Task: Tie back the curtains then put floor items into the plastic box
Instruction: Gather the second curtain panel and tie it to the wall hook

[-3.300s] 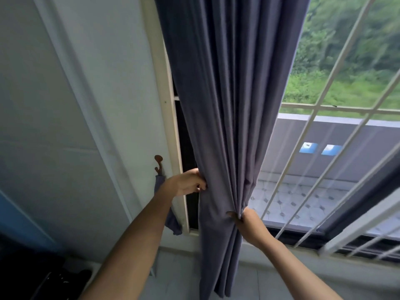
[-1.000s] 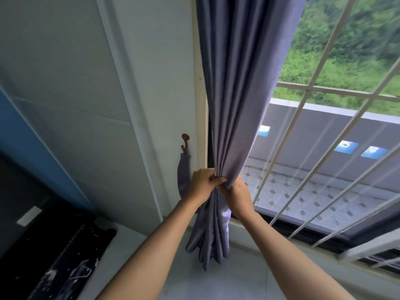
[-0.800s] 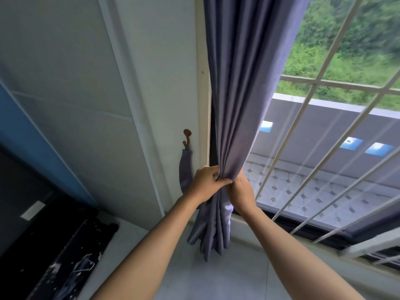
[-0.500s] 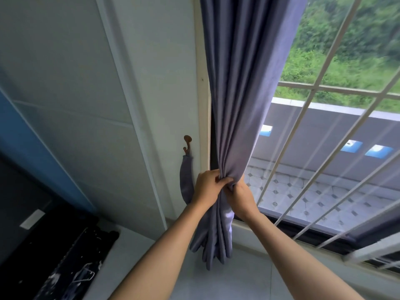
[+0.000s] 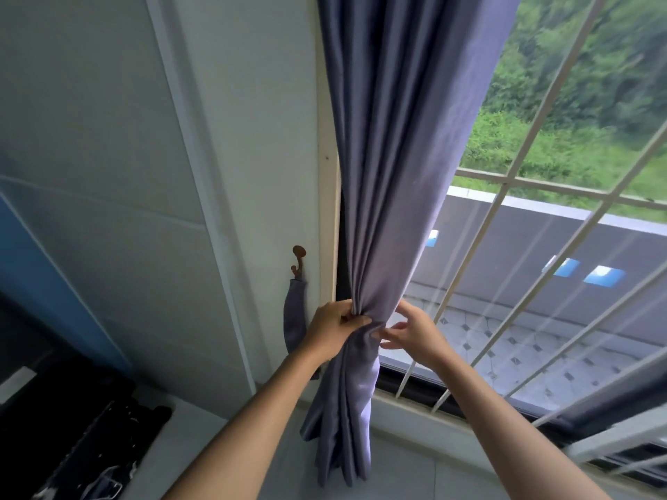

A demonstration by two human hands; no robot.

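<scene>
A grey-purple curtain (image 5: 389,175) hangs gathered into a narrow bunch at the left edge of the window. My left hand (image 5: 334,328) is shut on the bunch from the left at about sill height. My right hand (image 5: 409,333) is on the bunch's right side with its fingers spread and loose, fingertips touching the fabric. A tie-back strap (image 5: 294,315) of the same cloth hangs from a brown wall hook (image 5: 299,259) just left of my left hand. The plastic box is out of sight.
A white barred window grille (image 5: 505,218) stands to the right of the curtain, with a tiled ledge and greenery outside. A white wall panel (image 5: 216,175) is on the left. A dark object (image 5: 90,445) lies on the floor at the lower left.
The curtain went from spread to gathered in a tight bunch. In the last half second my right hand loosened and opened its fingers, while my left hand kept its grip.
</scene>
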